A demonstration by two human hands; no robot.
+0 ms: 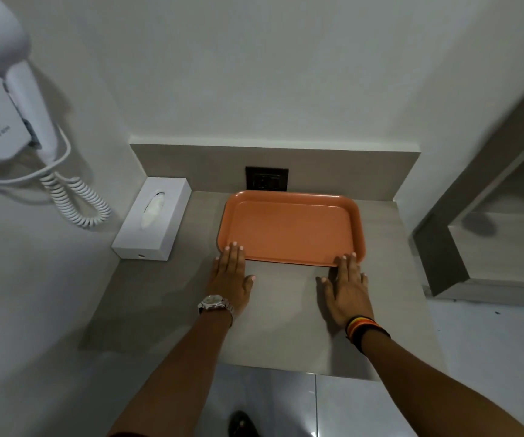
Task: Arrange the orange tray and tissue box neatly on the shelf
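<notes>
An orange tray lies flat on the grey shelf, close to the back wall. A white tissue box stands at the shelf's back left corner, against the left wall, with a tissue showing in its slot. My left hand lies flat on the shelf, fingertips touching the tray's near left corner. My right hand is flat too, fingertips on the tray's near right edge. Neither hand grips anything.
A white wall-mounted hair dryer with a coiled cord hangs on the left wall above the tissue box. A dark power socket sits in the backsplash behind the tray. A grey ledge is to the right.
</notes>
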